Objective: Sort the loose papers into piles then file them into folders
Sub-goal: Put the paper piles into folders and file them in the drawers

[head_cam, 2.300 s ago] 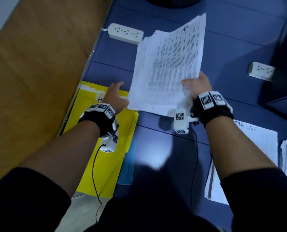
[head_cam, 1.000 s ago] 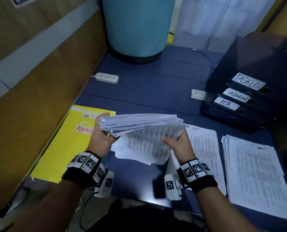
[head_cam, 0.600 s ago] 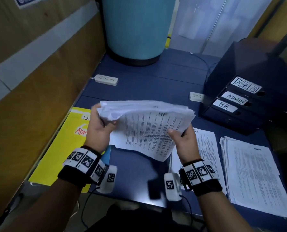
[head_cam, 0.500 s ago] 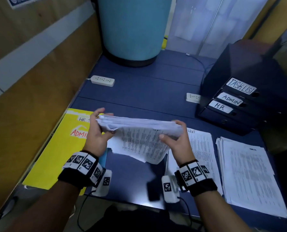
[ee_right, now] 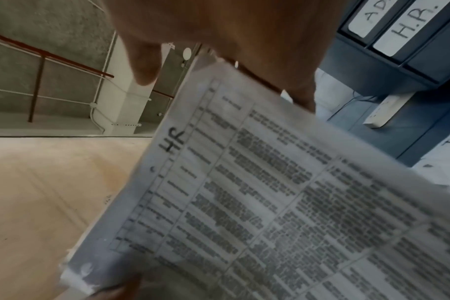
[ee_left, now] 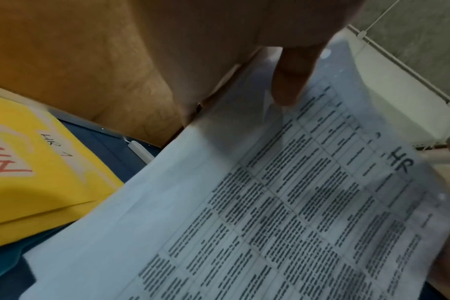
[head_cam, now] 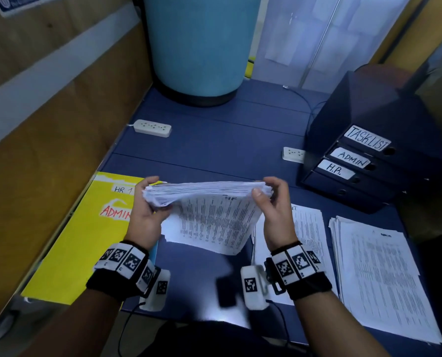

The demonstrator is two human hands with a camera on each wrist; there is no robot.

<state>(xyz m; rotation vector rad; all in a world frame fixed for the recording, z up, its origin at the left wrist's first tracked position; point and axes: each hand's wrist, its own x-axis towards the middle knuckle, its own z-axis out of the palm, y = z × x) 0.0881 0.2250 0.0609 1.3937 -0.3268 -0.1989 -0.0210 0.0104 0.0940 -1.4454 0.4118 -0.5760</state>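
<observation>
A thick stack of printed papers point(head_cam: 209, 202) marked "HR" stands on edge above the blue desk, held between both hands. My left hand point(head_cam: 147, 202) grips its left end, fingers over the top edge and thumb on the near face. Gripping the right end the same way is my right hand point(head_cam: 271, 199). Both wrist views show the top sheet point(ee_left: 295, 203) point(ee_right: 270, 192) with its table of text. A yellow folder point(head_cam: 86, 228) labelled "HR 1" and "ADMIN" lies at the left. Two more paper piles point(head_cam: 310, 233) point(head_cam: 379, 274) lie flat at the right.
A dark drawer unit point(head_cam: 374, 150) labelled TASKLIST, ADMIN and H.R. stands at the right rear. Two white power strips point(head_cam: 153, 128) point(head_cam: 293, 153) lie on the desk. A large blue barrel point(head_cam: 196, 47) stands at the back. A wooden wall point(head_cam: 47, 124) runs along the left.
The stack was lifted off the desk by both hands and tipped upright. Over the last half second it was squared, and my right hand slid out to the stack's right end.
</observation>
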